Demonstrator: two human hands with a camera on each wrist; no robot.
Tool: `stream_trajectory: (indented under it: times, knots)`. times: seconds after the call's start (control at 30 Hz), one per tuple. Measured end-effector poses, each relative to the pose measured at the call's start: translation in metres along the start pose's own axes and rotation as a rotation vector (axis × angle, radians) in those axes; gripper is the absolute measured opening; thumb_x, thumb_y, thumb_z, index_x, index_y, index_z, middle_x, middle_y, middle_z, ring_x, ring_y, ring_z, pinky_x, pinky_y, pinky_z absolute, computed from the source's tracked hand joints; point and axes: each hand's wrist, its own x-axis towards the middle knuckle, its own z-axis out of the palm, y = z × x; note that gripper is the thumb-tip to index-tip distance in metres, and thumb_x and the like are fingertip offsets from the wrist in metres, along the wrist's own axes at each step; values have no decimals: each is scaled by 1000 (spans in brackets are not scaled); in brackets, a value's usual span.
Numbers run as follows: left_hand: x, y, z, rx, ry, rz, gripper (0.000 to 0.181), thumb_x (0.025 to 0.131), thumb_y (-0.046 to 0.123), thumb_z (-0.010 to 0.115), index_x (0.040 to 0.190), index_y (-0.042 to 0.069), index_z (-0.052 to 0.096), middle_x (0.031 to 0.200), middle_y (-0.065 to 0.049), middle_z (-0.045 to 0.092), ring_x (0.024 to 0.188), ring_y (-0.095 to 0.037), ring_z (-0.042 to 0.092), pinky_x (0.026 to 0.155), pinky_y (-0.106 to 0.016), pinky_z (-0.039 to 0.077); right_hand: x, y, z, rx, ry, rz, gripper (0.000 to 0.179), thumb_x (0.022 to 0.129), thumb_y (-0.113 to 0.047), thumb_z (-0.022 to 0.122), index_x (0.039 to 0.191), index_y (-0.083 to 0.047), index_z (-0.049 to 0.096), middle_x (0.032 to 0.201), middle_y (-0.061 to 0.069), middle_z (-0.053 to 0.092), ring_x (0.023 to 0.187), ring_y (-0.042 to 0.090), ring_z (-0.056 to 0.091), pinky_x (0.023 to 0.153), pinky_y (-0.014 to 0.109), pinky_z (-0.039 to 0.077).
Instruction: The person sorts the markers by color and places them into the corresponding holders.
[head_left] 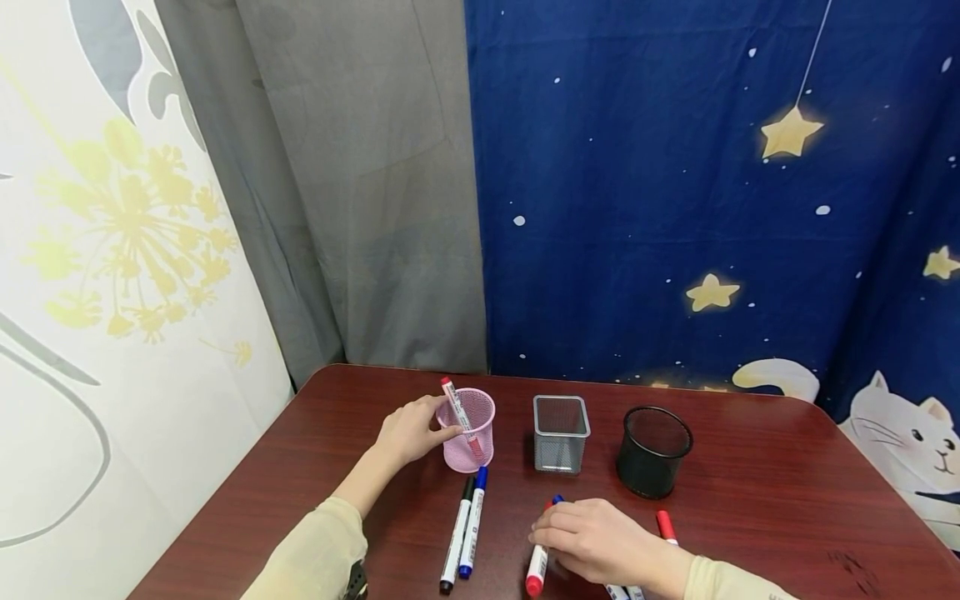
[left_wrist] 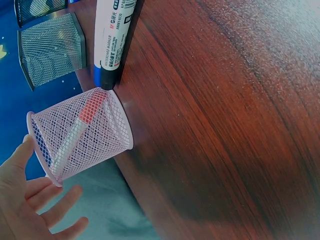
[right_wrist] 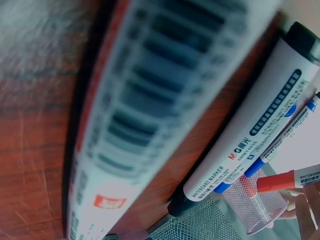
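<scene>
At the back left, my left hand [head_left: 411,429] holds the rim of a pink mesh pen cup [head_left: 485,446], thumb in front and fingers behind. Its other fingers spread loosely beside the cup in the left wrist view. A red whiteboard marker [head_left: 459,406] leans inside, one red end at the bottom. My right hand [head_left: 592,537] pinches another red whiteboard marker [head_left: 538,560] low over the front of the table. Its red cap [right_wrist: 276,181] shows in the right wrist view. Under this hand lie more markers, partly hidden, including a black one [right_wrist: 250,125].
A black marker [head_left: 457,533] and a blue marker [head_left: 472,525] lie side by side before the pink cup. A silver square mesh holder [head_left: 558,454] and a black mesh cup [head_left: 647,475] stand to its right. Another red-capped marker [head_left: 666,527] lies beyond my right wrist.
</scene>
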Motion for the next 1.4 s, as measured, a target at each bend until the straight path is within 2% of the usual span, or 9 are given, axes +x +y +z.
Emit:
stream_trajectory:
  times: [0.23, 0.6, 0.97, 1.2, 1.4]
  knots:
    - [0, 0, -1, 0, 4, -1, 60, 73, 47, 65, 118, 8, 55, 110, -8, 58, 93, -24, 57, 70, -43, 46, 2, 1, 0, 104, 81, 45, 28, 84, -14, 57, 112, -15, 56, 104, -7, 56, 94, 2, 50, 78, 17, 41]
    - [1, -1, 3, 17, 15, -3, 59, 72, 47, 66, 117, 9, 57, 109, -6, 58, 91, -24, 57, 65, -42, 46, 5, 0, -1, 237, 125, 162, 27, 85, -15, 58, 111, -16, 56, 100, -6, 57, 90, -1, 50, 73, 14, 42]
    - [2, -2, 4, 13, 14, 1, 59, 72, 47, 66, 117, 9, 57, 109, -6, 58, 92, -24, 57, 66, -42, 46, 7, 0, -1, 278, 205, 227, 29, 83, -13, 61, 111, -15, 57, 101, -7, 58, 92, 3, 53, 75, 19, 43]
    - [2, -2, 3, 13, 13, 3, 60, 73, 47, 65, 117, 9, 56, 110, -7, 58, 93, -24, 57, 67, -43, 46, 7, 0, 2, 301, 247, 304, 31, 80, -10, 64, 110, -17, 58, 95, -12, 56, 77, 3, 51, 68, 13, 40]
    - [2, -2, 3, 11, 13, 2, 59, 73, 47, 66, 117, 9, 57, 109, -7, 58, 92, -23, 57, 67, -43, 46, 8, -1, 2, 344, 283, 364, 31, 79, -9, 65, 108, -18, 57, 84, -10, 53, 72, 1, 47, 61, 14, 40]
